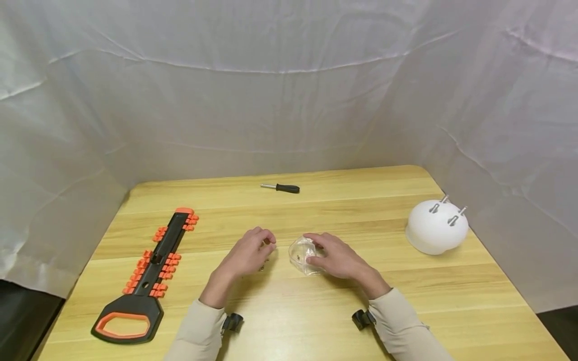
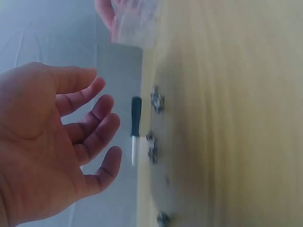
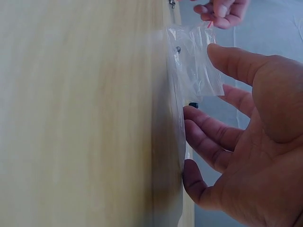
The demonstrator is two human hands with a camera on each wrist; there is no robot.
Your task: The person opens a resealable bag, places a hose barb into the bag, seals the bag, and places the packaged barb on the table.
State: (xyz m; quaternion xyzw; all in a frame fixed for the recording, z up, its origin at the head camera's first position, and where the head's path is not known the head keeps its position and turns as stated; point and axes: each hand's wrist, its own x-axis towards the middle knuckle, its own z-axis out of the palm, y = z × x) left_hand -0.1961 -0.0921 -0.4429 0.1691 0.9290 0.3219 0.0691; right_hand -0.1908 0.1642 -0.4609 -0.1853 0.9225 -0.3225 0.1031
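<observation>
A clear plastic zip bag (image 1: 298,254) lies near the middle of the table, with one small metal piece (image 3: 178,49) visible in it. My right hand (image 1: 336,255) holds the bag by its right side, thumb on the near face and index finger partly hidden behind it. Left of the bag hovers my left hand (image 1: 246,253), its fingers loosely bent and nothing visible between them. Small metal hardware pieces (image 2: 157,99), which look like screws, lie on the table beside and below that hand. Their exact kind is blurred.
A black screwdriver (image 1: 287,188) lies toward the table's back edge. On the left is a black rack (image 1: 131,303) with orange clips and a handle. A white rounded part (image 1: 435,228) with two metal prongs stands at the right. Pale curtains (image 1: 280,110) surround the table.
</observation>
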